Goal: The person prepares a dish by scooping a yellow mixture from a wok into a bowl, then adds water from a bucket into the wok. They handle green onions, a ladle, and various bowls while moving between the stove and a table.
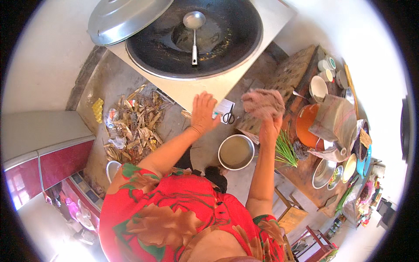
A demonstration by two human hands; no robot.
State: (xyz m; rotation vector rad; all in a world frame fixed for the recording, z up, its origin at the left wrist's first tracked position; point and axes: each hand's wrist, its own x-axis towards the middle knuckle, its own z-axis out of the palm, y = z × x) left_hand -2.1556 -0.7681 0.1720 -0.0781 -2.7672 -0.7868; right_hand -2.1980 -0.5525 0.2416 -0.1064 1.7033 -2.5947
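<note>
My left hand (204,114) rests flat at the near corner of the pale stove top (187,89), its fingers stretched out. Raised to the right of that corner, my right hand (273,126) grips a brownish-pink cloth (262,104), which hangs in a bunch over the fingers. A large black wok (148,56) is set into the stove top, with some liquid and food bits at its bottom. Inside it lies a metal ladle (194,39), handle toward me. The domed metal lid (126,19) leans over the wok's left rim.
Below the stove stands a metal basin (236,152) of cloudy water. Scissors (228,114) lie near the stove corner. Dry husks (135,122) cover the floor at left. On the right, a wooden table bears green stalks (286,148), an orange basin (307,124) and several bowls (318,87).
</note>
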